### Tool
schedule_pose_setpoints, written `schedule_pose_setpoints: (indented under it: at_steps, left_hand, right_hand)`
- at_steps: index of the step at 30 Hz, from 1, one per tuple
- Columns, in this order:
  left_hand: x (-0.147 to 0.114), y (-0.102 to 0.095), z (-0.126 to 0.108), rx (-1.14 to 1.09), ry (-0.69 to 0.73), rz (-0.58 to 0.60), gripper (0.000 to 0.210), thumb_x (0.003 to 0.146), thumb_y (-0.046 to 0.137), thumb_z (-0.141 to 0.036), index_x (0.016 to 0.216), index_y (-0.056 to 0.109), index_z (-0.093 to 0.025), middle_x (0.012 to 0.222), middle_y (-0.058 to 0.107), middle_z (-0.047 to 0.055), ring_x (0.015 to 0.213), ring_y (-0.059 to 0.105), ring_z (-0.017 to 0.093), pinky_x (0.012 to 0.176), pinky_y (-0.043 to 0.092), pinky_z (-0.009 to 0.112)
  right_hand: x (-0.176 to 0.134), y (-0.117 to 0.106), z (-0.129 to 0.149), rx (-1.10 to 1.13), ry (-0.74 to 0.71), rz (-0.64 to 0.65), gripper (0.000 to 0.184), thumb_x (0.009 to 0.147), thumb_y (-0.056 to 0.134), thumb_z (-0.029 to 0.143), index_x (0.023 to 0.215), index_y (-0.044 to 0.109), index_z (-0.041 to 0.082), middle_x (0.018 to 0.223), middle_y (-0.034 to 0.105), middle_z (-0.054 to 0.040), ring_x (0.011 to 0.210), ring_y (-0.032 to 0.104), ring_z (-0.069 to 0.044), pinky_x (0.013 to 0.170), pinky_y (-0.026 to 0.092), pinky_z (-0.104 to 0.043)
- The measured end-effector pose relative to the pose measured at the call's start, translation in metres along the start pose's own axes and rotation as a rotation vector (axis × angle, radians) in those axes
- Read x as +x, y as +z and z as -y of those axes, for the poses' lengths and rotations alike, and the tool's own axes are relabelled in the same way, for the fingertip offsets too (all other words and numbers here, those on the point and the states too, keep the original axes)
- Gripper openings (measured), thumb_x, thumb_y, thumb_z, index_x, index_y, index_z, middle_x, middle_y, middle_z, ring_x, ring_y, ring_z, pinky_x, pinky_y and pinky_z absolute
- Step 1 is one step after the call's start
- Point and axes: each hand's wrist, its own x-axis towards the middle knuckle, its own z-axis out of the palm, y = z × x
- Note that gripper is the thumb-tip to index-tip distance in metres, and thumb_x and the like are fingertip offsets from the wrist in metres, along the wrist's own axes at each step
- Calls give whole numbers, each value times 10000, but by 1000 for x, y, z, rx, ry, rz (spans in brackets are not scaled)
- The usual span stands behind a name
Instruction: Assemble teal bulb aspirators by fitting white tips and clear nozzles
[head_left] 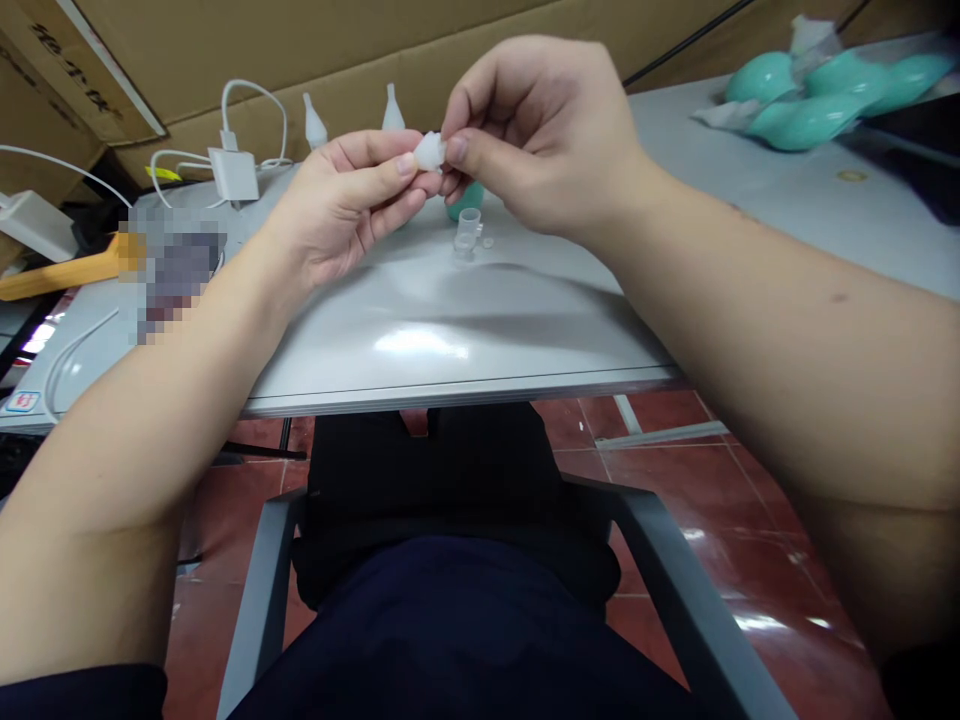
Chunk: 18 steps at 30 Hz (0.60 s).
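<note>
Above the table, a small white translucent nozzle tip (430,152) is pinched between the thumb and fingers of my left hand (349,195). My right hand (551,140) is closed on the other end of the same tip; its fingertips partly hide that end. Just below my hands stands a small clear plastic cup (469,222), with a tiny pale disc (488,243) lying beside it. Part of a teal bulb (465,203) shows behind the cup. Two white pointed nozzles, the left one (315,124) and the right one (391,108), stand upright behind my left hand.
Several teal bulbs (814,105) lie at the back right of the grey table (480,370). On the left are a white charger (234,173) with cables, a yellow-handled tool (64,278) and a blurred-out object. Cardboard (360,50) lines the back.
</note>
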Motion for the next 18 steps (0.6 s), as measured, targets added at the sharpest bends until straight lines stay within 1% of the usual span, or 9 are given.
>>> schedule_pose_setpoints:
  at_steps: [1,3,5,7,9,10,14,16,18]
  left_hand:
    - [0,0,0,-7,-13,-20,395,1169,568,77,955,788,-171,864,833,34,869,850,125,824,703,126]
    - [-1,-1,0,-36,-51,-54,314,1154,631,63,1058,805,-180,880,835,45,990,871,167,912,718,172]
    - [-1,0,0,-50,-68,-62,269,1154,666,45,1123,809,-182,894,840,49,1065,868,184,975,716,201]
    - [-1,1,0,-21,-42,-43,286,1169,633,46,1069,802,-163,895,842,52,993,858,164,943,710,182]
    - [-1,3,-1,30,0,-22,368,1185,563,56,973,782,-150,911,845,54,907,843,134,883,698,151]
    - [-1,3,-1,51,13,-19,403,1185,542,62,939,776,-153,914,844,48,904,840,128,875,693,143]
    - [-1,2,-1,105,16,-14,421,1183,585,33,906,784,-213,936,854,18,1058,822,150,995,688,176]
    - [-1,0,0,112,33,4,416,1181,610,23,908,790,-234,934,859,-1,1061,809,145,1023,679,179]
    - [-1,-1,1,108,50,20,398,1172,633,23,920,797,-238,930,858,-12,1036,809,138,1007,675,169]
  right_hand:
    - [0,0,-1,14,-8,12,180,1036,874,133,945,743,217,852,750,44,791,768,-86,754,644,-125]
    - [0,1,-3,21,-28,19,179,1060,800,61,953,731,186,840,743,42,776,770,-79,736,638,-123]
    - [0,1,-2,-21,-17,7,218,1094,721,18,959,710,189,844,728,43,779,771,-74,727,636,-121]
    - [0,2,0,-79,22,-8,237,1118,713,36,963,691,215,868,713,45,801,775,-75,727,635,-117]
    - [-1,2,3,-114,54,-18,236,1112,764,75,962,678,235,896,702,47,826,776,-74,733,625,-109]
    - [-1,3,4,-119,62,-23,239,1096,798,85,960,674,237,905,699,48,834,775,-72,737,617,-104]
    - [-1,6,6,-48,104,-48,298,1052,868,54,938,655,229,884,681,51,818,760,-73,734,594,-102]
    - [-1,8,6,-8,134,-51,313,1070,847,32,938,648,234,884,676,47,814,756,-88,736,604,-122]
    - [0,9,5,-27,113,-74,327,1095,799,4,935,632,235,873,660,48,791,746,-95,719,606,-134]
